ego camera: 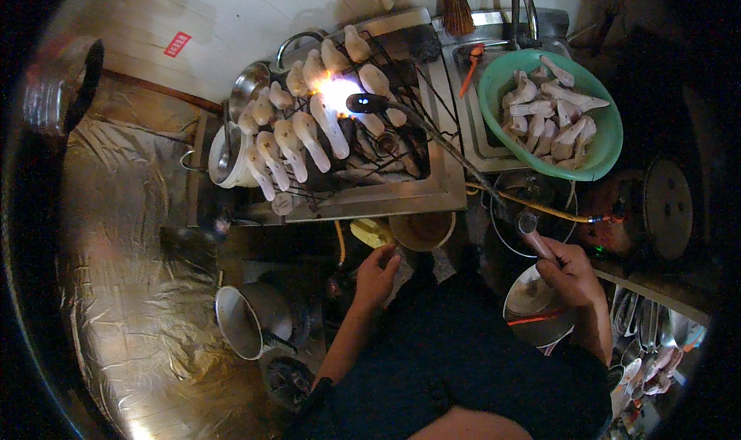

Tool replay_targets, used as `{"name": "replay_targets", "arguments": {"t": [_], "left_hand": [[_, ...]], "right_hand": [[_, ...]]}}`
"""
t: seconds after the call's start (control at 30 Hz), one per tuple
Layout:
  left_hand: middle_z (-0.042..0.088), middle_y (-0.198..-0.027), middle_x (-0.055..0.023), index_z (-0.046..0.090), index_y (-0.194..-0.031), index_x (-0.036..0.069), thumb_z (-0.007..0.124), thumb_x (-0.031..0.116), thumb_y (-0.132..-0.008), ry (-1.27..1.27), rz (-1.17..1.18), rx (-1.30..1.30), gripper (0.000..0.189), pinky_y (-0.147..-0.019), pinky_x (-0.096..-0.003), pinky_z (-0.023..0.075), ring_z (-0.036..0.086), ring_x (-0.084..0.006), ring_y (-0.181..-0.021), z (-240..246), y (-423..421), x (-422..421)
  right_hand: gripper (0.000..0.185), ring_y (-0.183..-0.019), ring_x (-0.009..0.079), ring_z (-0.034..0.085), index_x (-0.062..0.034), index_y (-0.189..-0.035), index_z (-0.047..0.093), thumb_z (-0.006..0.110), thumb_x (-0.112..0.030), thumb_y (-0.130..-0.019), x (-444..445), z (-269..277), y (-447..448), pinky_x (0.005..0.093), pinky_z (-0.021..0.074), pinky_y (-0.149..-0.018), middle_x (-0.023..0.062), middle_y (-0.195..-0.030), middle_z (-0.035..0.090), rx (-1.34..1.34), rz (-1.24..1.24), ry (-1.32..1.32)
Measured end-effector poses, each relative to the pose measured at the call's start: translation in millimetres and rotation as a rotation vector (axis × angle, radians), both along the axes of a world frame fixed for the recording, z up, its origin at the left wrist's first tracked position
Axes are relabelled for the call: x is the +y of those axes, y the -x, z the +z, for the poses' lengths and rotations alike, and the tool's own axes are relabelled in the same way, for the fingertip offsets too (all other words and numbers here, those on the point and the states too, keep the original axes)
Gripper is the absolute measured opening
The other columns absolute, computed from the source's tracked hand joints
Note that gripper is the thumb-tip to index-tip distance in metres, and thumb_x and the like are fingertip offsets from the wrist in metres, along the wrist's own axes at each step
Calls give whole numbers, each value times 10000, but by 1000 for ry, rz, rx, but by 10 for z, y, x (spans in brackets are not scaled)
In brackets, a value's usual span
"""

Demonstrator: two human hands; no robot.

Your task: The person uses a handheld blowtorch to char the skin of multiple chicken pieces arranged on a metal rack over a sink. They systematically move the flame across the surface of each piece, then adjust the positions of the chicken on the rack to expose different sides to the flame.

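Note:
In my right hand (570, 272) is the handle of a gas blowtorch (451, 147), whose long metal pipe reaches up and left across the stove. Its head points left, with a bright flame (338, 94) among pale pieces of meat (305, 139), perhaps poultry necks or legs. Several such pieces lie in rows on a dark metal rack (425, 98) over the stove. My left hand (376, 272) hangs in front of the stove's edge, fingers curled and thumb near them, holding nothing. The glare hides what lies right behind the flame.
A green plastic basin (615, 133) holding more pale pieces rests on the sink at the right. A white bucket (215, 156) stands at the stove's left end, and a yellow hose (538, 205) runs to the right. Below are a pot (219, 301) and a bucket (509, 307).

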State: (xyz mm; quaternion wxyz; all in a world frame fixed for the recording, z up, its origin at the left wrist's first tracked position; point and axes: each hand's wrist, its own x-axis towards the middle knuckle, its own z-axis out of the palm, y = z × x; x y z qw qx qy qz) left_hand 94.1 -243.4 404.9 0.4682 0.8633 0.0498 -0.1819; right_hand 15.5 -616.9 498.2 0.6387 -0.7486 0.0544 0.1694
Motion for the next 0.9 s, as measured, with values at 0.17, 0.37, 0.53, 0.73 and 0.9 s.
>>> {"name": "replay_targets", "arguments": {"t": [0.17,0.37,0.53,0.73,0.9], "left_hand": [[652,-1048,-122,581,-1172,-14,632,188,-885,11,-19,-13,354,-841,-325,486,617,-197,-936,51,-18,-43],[647,-1047,-124,561,-1198,-14,616,186,-898,-12,-36,56,365,-846,-322,484,612,-197,-951,124,-53,-119],[645,-1030,-115,551,-1209,-19,616,190,-903,21,-25,77,376,-837,-320,482,609,-189,-937,143,-58,-160],[642,-1016,-104,552,-1210,-20,614,194,-906,62,-22,91,376,-821,-307,476,600,-174,-916,113,-30,-154],[650,-1004,-107,572,-1192,-4,627,205,-897,1,-69,-4,366,-804,-300,481,608,-176,-889,66,-51,-98]], "right_hand": [[419,-721,73,488,-46,-1286,535,594,-136,-881,-16,-18,51,245,433,-657,-21,-823,577,-63,-50,86],[415,-785,117,567,-21,-1275,542,605,-140,-882,-97,-64,123,286,467,-718,41,-940,660,-216,-58,109],[425,-859,140,591,-16,-1280,539,614,-156,-885,-162,-49,180,295,466,-787,82,-1055,666,-161,-60,86],[445,-1001,160,581,-7,-1282,537,625,-194,-888,-200,-26,250,298,434,-881,107,-1173,639,-196,-122,104],[472,-1003,155,559,8,-1282,532,627,-227,-884,-190,17,346,307,425,-896,106,-1164,634,-130,-167,117]]}}
